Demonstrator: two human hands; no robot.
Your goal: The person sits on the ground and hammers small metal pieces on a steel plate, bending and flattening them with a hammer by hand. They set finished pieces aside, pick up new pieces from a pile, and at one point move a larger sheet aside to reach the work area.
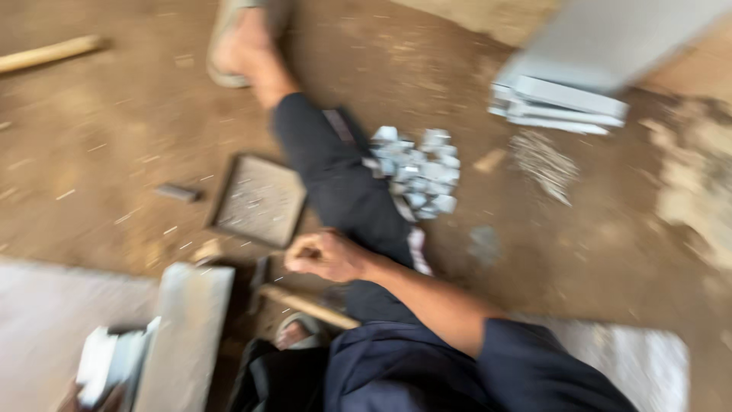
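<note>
Above the hammer (305,301) on the dirt floor (114,137), the right hand (324,255) hangs clenched and seemingly empty — metal pieces (418,172) already piled beside the leg, left hand unseen, progress otherwise unclear.

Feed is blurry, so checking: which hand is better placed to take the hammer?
Right, probably. The right hand, curled, hovers just above the hammer handle, beside the leg. The left hand is not in view.

A pale silver-grey heap of metal pieces (418,172) lies on brown dirt floor (114,137) beside a dark navy trouser leg (335,175).
</note>
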